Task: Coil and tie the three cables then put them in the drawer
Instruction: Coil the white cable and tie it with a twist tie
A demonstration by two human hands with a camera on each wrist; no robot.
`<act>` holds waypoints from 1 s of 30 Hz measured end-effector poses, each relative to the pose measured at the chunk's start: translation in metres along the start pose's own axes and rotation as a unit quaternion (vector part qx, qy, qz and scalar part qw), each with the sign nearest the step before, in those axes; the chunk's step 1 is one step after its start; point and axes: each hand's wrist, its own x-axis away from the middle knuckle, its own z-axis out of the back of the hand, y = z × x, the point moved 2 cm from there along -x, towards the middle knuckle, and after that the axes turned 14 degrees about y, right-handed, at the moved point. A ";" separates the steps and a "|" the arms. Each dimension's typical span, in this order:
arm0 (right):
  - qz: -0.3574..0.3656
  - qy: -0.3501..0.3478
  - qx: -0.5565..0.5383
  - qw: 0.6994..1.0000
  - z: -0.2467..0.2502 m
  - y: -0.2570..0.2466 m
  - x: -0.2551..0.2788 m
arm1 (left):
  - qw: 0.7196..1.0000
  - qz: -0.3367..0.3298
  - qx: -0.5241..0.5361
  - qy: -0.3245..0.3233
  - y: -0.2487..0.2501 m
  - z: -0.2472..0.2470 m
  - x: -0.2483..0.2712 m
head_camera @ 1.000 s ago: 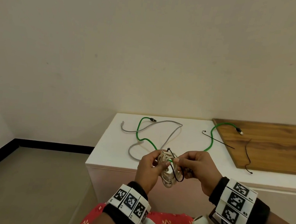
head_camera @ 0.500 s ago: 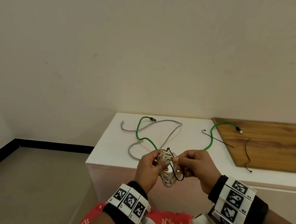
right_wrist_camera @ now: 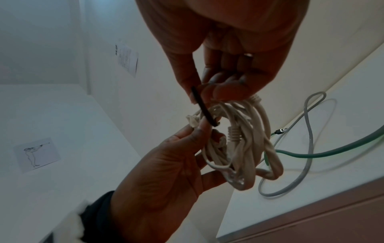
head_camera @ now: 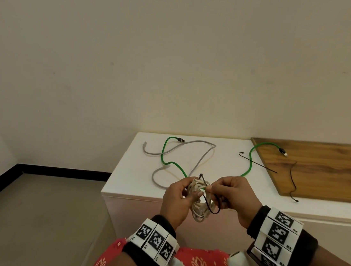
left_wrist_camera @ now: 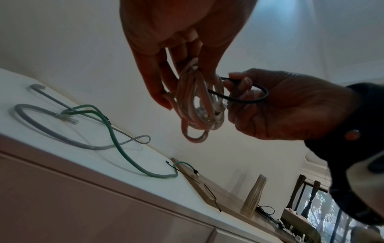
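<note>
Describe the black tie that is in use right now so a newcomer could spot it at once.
Start at the white cabinet; in front of its near edge both hands hold a coiled beige cable. The black tie loops round it, unlike two spare ties lying flat.

A white bench (head_camera: 221,156) stands before me against a cream wall (head_camera: 177,58), with a wooden board (head_camera: 327,169) lying on its right part. To my left, grey floor (head_camera: 33,215) meets a black skirting strip (head_camera: 63,172). My left wrist view shows a metal bottle (left_wrist_camera: 254,195) upright on the board. My right wrist view shows a printed sheet (right_wrist_camera: 127,60) and a small drawing (right_wrist_camera: 37,154) stuck on walls.
</note>
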 end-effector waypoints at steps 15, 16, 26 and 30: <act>0.004 0.005 -0.014 1.000 0.001 0.000 -0.001 | 1.000 -0.010 -0.017 0.008 -0.001 -0.001 0.001; 0.003 0.003 -0.017 1.000 0.001 0.000 -0.001 | 0.999 -0.016 -0.028 0.007 -0.002 -0.001 0.001; -0.033 -0.009 -0.062 0.998 0.003 0.002 -0.004 | 0.955 -0.223 -0.194 -0.024 0.000 0.002 0.009; -0.066 -0.051 -0.059 0.995 0.003 0.004 -0.005 | 0.926 -0.288 -0.242 -0.008 0.002 0.006 0.005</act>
